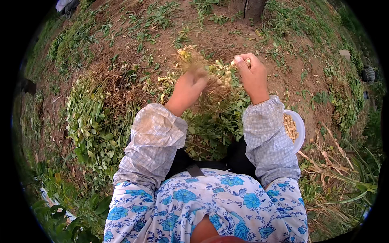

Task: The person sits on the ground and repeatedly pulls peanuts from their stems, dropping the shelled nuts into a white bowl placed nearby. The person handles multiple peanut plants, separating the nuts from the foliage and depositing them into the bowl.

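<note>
My left hand [187, 91] grips an uprooted peanut plant by its roots [191, 60], both blurred by motion. Off to the right, at about the same distance from me, my right hand [254, 77] is closed around a few pale peanut pods [248, 62] that show between thumb and fingers. More leafy peanut plants [212, 130] lie on the ground between my legs, partly under the left hand. A white plastic bowl [301, 133] stands beside my right forearm, which hides part of it. Loose peanut pods [290, 126] lie inside.
To the left is a heap of pulled peanut plants [91, 112], with roots [118, 82] towards the middle. Bare brown soil [209, 38] with scattered weeds spreads ahead, up to a tree trunk [254, 10]. Dry stalks [328, 161] lie at the right.
</note>
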Demonstrator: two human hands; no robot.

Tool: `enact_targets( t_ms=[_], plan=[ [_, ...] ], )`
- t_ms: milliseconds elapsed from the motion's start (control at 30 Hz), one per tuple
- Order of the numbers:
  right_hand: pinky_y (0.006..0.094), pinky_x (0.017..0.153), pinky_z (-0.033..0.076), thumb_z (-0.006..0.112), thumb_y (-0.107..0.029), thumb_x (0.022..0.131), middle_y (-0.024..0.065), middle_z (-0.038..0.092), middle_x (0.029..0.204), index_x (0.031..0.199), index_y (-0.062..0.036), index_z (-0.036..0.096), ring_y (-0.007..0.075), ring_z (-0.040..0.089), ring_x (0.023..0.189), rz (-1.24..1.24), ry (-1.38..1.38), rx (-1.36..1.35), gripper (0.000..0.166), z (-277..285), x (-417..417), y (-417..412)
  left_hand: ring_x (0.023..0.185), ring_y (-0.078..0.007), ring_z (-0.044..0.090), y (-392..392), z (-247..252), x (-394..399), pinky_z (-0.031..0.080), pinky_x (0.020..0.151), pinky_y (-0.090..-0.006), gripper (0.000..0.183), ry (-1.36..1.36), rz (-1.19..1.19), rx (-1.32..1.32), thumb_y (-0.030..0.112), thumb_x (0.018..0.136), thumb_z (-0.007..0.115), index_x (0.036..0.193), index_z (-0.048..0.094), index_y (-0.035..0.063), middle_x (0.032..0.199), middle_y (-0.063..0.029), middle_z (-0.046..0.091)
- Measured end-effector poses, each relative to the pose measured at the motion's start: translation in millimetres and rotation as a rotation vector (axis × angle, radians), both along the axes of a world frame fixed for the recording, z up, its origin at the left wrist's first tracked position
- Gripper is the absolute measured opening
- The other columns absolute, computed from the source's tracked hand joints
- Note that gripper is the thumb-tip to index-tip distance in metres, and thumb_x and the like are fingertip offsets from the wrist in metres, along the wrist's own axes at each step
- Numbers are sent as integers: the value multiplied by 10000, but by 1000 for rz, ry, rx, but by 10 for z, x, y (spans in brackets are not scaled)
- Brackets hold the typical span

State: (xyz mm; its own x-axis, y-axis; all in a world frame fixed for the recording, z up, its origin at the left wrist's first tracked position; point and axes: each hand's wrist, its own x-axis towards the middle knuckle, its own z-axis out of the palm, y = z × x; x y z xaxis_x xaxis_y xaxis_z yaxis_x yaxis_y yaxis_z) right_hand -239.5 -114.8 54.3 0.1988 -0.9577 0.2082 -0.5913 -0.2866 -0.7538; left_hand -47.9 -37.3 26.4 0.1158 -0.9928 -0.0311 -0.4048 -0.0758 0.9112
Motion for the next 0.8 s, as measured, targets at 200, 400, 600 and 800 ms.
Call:
enact_targets(
  t_ms=[200, 400, 600, 800],
  plan=[
    [228, 531, 471, 533, -226, 975, 69, 624, 933, 1090, -13, 558, 120, 581, 691, 19, -1169, 669, 243, -46, -330, -195, 775, -142, 575, -82, -166, 145, 459, 754, -291, 338, 177, 33, 61, 227, 862, 549, 1091, 642, -4, 835, -52, 644],
    [188, 510, 456, 546, -201, 971, 29, 569, 849, 1095, -15, 551, 78, 531, 679, 183, -1438, 540, 224, 253, -988, -151, 845, -146, 561, -113, -89, 133, 435, 813, -287, 279, 189, 49, 107, 215, 886, 549, 950, 641, -41, 997, -62, 671],
    [167, 503, 437, 579, -200, 950, -21, 546, 753, 1029, -60, 569, 40, 505, 621, -507, -698, 347, 161, -325, -2492, 88, 967, -191, 614, -65, -82, 198, 440, 888, -305, 348, 148, 60, 54, 284, 890, 613, 781, 608, -47, 1116, -109, 664],
    [290, 703, 517, 637, -190, 865, 107, 662, 854, 1060, -4, 624, 206, 630, 754, -694, 89, 616, 270, -1312, -3487, 582, 866, -221, 624, -72, -208, 200, 464, 799, -332, 405, -13, 106, 4, 349, 878, 623, 830, 641, -53, 987, -125, 664]
  ],
)
